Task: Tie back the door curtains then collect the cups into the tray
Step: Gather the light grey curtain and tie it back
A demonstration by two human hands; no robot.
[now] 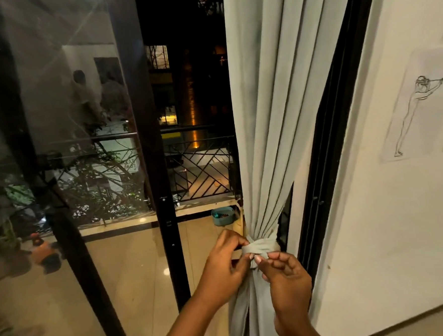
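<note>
A pale grey-green door curtain [276,111] hangs at the right side of a dark-framed sliding glass door. It is gathered into a narrow bunch low down, where a fabric tie-back [260,246] of the same colour wraps around it. My left hand [223,267] pinches the tie-back's left end against the bunch. My right hand [288,278] pinches the band's other end just below the wrap, fingertips meeting the left hand's. Below my hands the curtain falls loosely. No cups or tray are in view.
The dark door frame post [165,198] stands left of my hands. Beyond it lie a tiled balcony, a metal railing [202,166], a teal tub [222,216] and an orange toy [44,249]. A white wall with a pencil sketch [415,112] is to the right.
</note>
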